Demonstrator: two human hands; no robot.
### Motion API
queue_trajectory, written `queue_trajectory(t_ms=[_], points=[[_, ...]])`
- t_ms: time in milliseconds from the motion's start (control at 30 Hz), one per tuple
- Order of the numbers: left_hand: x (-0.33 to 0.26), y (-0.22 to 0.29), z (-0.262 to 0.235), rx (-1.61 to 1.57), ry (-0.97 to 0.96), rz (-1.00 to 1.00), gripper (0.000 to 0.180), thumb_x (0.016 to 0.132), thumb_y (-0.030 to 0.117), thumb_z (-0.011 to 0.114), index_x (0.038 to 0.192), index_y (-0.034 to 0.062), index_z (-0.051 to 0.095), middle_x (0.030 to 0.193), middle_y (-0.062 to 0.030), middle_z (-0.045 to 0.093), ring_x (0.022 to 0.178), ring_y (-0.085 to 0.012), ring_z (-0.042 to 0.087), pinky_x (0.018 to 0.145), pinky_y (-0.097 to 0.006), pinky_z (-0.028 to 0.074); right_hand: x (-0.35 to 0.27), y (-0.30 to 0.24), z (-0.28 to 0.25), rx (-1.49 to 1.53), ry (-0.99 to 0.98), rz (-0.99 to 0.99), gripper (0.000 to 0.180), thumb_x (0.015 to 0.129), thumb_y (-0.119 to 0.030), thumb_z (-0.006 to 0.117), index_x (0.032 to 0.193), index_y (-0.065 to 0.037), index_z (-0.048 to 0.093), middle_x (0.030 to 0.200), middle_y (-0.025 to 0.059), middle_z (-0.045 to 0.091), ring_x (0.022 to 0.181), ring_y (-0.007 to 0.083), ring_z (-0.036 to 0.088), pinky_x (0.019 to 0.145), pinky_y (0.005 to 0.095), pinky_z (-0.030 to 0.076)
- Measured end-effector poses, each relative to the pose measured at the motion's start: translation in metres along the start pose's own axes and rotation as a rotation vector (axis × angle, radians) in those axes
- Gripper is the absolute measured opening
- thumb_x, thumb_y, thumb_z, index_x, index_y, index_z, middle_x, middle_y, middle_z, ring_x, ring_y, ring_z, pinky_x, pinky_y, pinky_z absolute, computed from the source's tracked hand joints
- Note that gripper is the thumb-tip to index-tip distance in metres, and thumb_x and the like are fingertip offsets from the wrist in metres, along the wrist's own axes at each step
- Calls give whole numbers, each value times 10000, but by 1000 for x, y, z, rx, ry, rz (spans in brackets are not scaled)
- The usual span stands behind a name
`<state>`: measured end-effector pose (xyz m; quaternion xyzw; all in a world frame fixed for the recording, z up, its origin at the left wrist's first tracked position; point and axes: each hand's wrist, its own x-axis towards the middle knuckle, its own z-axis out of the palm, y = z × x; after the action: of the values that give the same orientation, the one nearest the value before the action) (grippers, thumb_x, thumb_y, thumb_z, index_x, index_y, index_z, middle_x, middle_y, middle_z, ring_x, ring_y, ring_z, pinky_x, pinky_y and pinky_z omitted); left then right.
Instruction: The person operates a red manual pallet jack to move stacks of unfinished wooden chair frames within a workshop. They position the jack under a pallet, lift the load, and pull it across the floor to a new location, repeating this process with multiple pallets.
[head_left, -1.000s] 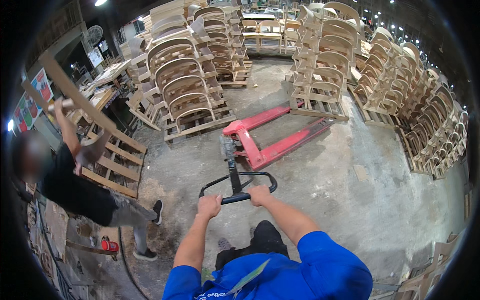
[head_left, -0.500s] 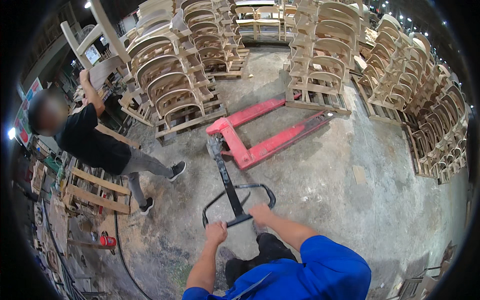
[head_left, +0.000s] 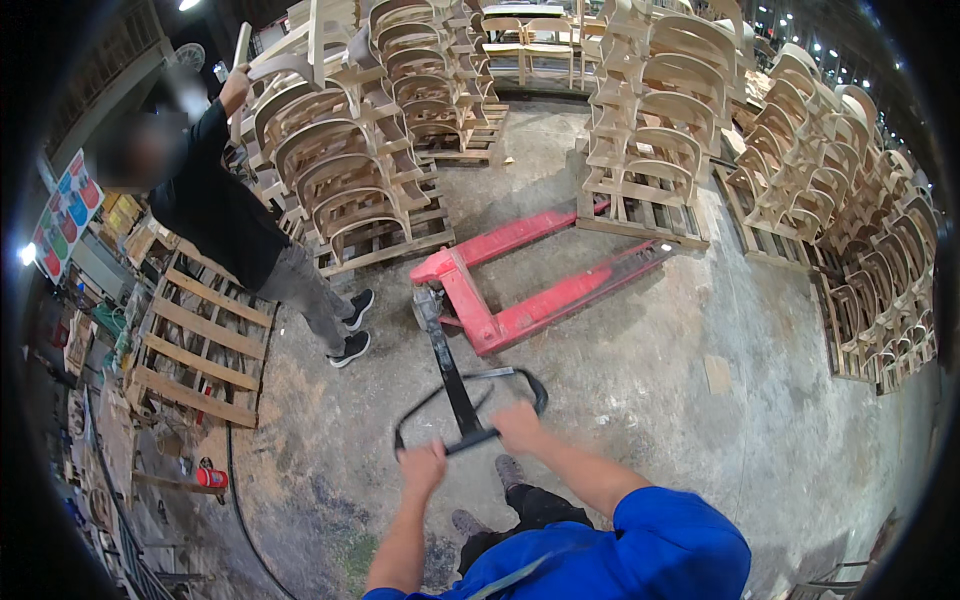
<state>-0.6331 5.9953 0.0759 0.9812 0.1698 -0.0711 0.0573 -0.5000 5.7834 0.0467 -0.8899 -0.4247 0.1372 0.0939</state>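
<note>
Both my fists are wrapped round the near bar of a pallet jack's black loop handle (head_left: 463, 405). My left hand (head_left: 422, 466) grips its left end, and my right hand (head_left: 517, 428) grips it near the right end. Beyond the handle, the red pallet jack (head_left: 480, 318) rests low on the concrete floor with its two forks pointing away to the right. The fork tips reach the near edge of a wooden pallet (head_left: 640, 225); whether they go under it I cannot tell.
Several tall stacks of wooden chair frames (head_left: 345, 165) stand on pallets at the back and right. At left a co-worker (head_left: 225, 205) in black holds a chair frame up against a stack. Near them lie a bare pallet (head_left: 205, 345), a red container (head_left: 211, 477) and a black hose (head_left: 240, 510).
The co-worker has stepped to the right and brought the raised chair frame over to the stack, uncovering more of the bare pallet. My hands keep hold of the handle, which sits slightly further left.
</note>
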Motion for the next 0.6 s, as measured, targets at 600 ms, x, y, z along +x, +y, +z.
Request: queue_trajectory(t_ms=[600], points=[[1, 23, 3, -72, -41, -65, 630, 1084, 434, 315, 892, 41, 768, 975, -233, 758, 957, -429, 721, 1011, -590, 435, -1, 24, 3, -12, -56, -13, 242, 728, -196, 751, 961, -136, 723, 968, 114, 747, 967, 312, 727, 829, 521, 471]])
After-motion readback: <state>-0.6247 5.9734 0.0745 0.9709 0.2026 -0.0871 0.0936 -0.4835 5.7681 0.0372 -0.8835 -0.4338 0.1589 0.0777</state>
